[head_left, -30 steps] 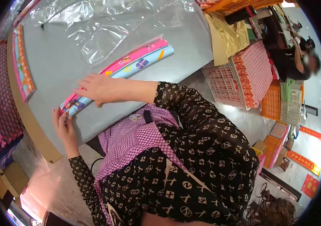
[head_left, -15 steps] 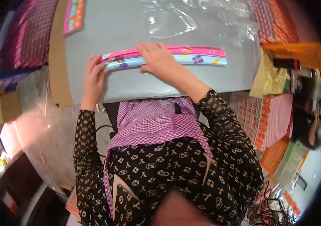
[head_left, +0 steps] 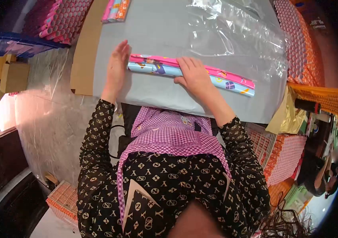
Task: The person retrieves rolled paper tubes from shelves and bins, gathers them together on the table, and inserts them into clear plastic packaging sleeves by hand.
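Observation:
A light-blue patterned roll (head_left: 167, 70) lies across the grey table, with a pink patterned roll (head_left: 232, 77) right beside it on the far side. My right hand (head_left: 195, 75) rests over the middle of both rolls, palm down, thumb apart from the fingers. Just off the rolls' left ends, my left hand (head_left: 117, 65) stands on edge with its fingers stretched out, holding nothing. Clear plastic film (head_left: 232, 35) lies crumpled on the table (head_left: 157, 35) beyond the rolls.
Several short patterned rolls (head_left: 115, 10) lie at the table's far left. Stacked rolls stand beyond both sides. Gold wrapping (head_left: 286, 115) and an orange crate (head_left: 319, 97) are at the right. A cardboard box (head_left: 15, 76) stands left. Another person (head_left: 315, 176) is far right.
The view has swung round, so the rolls now lie nearly level. My left hand has come off the rolls' left ends and its fingers have straightened. My right hand stays on the rolls.

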{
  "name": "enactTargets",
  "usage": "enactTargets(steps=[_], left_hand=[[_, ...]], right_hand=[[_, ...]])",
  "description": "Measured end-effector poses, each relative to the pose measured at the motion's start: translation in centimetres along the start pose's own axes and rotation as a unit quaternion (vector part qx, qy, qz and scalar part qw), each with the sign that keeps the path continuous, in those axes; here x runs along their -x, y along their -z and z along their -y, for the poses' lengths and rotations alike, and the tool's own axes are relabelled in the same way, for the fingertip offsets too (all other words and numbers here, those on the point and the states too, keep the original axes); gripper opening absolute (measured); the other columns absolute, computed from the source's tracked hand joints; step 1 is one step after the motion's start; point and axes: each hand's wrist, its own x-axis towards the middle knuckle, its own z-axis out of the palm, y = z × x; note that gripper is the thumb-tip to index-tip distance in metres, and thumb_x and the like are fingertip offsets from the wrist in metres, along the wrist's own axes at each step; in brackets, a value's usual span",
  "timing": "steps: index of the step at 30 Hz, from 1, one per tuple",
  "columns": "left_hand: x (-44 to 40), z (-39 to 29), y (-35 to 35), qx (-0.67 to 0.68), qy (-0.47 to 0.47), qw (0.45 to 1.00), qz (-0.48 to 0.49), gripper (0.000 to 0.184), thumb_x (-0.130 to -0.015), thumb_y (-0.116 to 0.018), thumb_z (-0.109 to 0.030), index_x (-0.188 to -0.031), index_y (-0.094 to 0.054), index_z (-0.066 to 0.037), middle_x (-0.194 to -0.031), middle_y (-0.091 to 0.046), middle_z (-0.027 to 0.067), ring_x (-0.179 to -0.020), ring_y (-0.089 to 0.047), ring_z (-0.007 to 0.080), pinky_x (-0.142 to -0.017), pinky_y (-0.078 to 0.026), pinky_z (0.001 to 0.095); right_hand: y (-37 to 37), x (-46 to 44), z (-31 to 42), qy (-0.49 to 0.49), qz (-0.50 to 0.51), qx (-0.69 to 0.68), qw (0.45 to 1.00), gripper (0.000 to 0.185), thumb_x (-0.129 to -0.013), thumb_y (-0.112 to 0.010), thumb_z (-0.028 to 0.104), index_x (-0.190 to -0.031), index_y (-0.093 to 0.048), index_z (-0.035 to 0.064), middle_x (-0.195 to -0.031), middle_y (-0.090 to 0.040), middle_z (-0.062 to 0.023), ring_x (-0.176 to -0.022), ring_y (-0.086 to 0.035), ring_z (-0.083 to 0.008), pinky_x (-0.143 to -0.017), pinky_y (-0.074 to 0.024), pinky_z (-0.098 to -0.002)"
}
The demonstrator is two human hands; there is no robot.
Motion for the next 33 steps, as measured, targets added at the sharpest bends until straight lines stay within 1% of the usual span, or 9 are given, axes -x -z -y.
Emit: enactTargets(steps=[3,6,10,13,20,22,25,31,33], left_hand=[[-0.3,0.6,-1.1,-0.067,-0.019,0.997,0.045,0.055,-0.108,-0.028,-0.040,-0.142,-0.042,0.001,-0.142,-0.049,0.0139,-0.132,-0.046,0.0258,-0.113,-0.033,0.0382],[-0.6,2.1,-1.3,0.003,0.010,1.000,0.024,0.050,-0.108,-0.030,-0.034,-0.139,-0.045,0.002,-0.137,-0.052,0.0136,-0.128,-0.049,0.0240,-0.110,-0.036,0.0378],[-0.2,0.6,-3.0,-0.162,-0.007,0.987,0.022,0.034,-0.103,-0.044,-0.010,-0.134,-0.050,0.003,-0.130,-0.056,0.0137,-0.121,-0.054,0.0218,-0.103,-0.043,0.0354],[-0.2,2.0,-3.1,-0.176,-0.025,0.984,0.026,0.034,-0.099,-0.045,-0.002,-0.132,-0.053,0.001,-0.126,-0.059,0.0133,-0.117,-0.057,0.0220,-0.100,-0.045,0.0347],[0.2,3.8,-3.2,-0.204,-0.094,0.973,0.057,0.031,-0.099,-0.046,-0.002,-0.128,-0.056,0.000,-0.119,-0.061,0.0115,-0.110,-0.059,0.0193,-0.095,-0.047,0.0321],[0.5,2.5,-3.2,-0.239,-0.070,0.967,0.055,0.029,-0.098,-0.047,-0.003,-0.126,-0.056,0.001,-0.120,-0.060,0.0112,-0.109,-0.058,0.0195,-0.095,-0.047,0.0322],[0.1,1.9,-3.2,-0.175,-0.078,0.981,0.031,0.029,-0.098,-0.048,-0.005,-0.126,-0.055,0.001,-0.124,-0.060,0.0123,-0.111,-0.058,0.0223,-0.097,-0.047,0.0333],[-1.6,0.3,-1.8,-0.249,-0.147,0.957,0.018,0.026,-0.097,-0.051,-0.006,-0.121,-0.057,0.001,-0.132,-0.057,0.0173,-0.121,-0.055,0.0281,-0.099,-0.045,0.0364],[-1.9,-1.3,-1.3,-0.339,-0.175,0.923,0.059,0.030,-0.091,-0.058,-0.007,-0.120,-0.056,0.001,-0.133,-0.054,0.0189,-0.122,-0.052,0.0360,-0.102,-0.043,0.0430]], right_hand=[[0.0,0.2,0.1,-0.007,-0.005,0.010,1.000,0.071,-0.075,-0.076,0.030,-0.132,-0.048,-0.0018,-0.127,-0.055,-0.0176,-0.118,-0.051,-0.0342,-0.100,-0.0410,-0.0443],[0.8,0.0,0.6,-0.025,0.000,-0.006,1.000,0.072,-0.074,-0.076,0.030,-0.132,-0.048,-0.0029,-0.128,-0.055,-0.0181,-0.118,-0.051,-0.0345,-0.100,-0.0413,-0.0447],[0.3,0.3,-0.1,-0.009,0.018,0.032,0.999,0.070,-0.076,-0.073,0.032,-0.131,-0.049,-0.0037,-0.132,-0.053,-0.0180,-0.116,-0.053,-0.0333,-0.100,-0.0420,-0.0435],[0.2,0.5,-0.2,-0.023,-0.005,0.035,0.999,0.071,-0.074,-0.075,0.031,-0.132,-0.049,-0.0003,-0.127,-0.054,-0.0150,-0.113,-0.054,-0.0323,-0.098,-0.0427,-0.0433],[1.1,1.2,0.2,-0.051,0.031,0.021,0.998,0.068,-0.076,-0.074,0.029,-0.132,-0.048,0.0000,-0.127,-0.054,-0.0152,-0.117,-0.051,-0.0328,-0.099,-0.0418,-0.0440],[1.4,0.9,0.6,-0.037,0.025,0.021,0.999,0.068,-0.076,-0.073,0.028,-0.132,-0.048,-0.0006,-0.127,-0.054,-0.0155,-0.117,-0.051,-0.0327,-0.098,-0.0417,-0.0445],[1.7,0.8,0.8,-0.009,0.010,0.020,1.000,0.068,-0.076,-0.074,0.027,-0.132,-0.048,-0.0007,-0.125,-0.055,-0.0154,-0.116,-0.051,-0.0327,-0.098,-0.0411,-0.0449],[1.1,0.9,-0.3,0.001,-0.004,0.042,0.999,0.068,-0.076,-0.073,0.029,-0.133,-0.049,0.0006,-0.126,-0.055,-0.0139,-0.115,-0.051,-0.0316,-0.098,-0.0398,-0.0439],[1.1,1.1,-0.2,-0.008,0.001,0.042,0.999,0.068,-0.077,-0.073,0.029,-0.133,-0.049,0.0006,-0.125,-0.056,-0.0138,-0.115,-0.051,-0.0318,-0.098,-0.0398,-0.0438]])
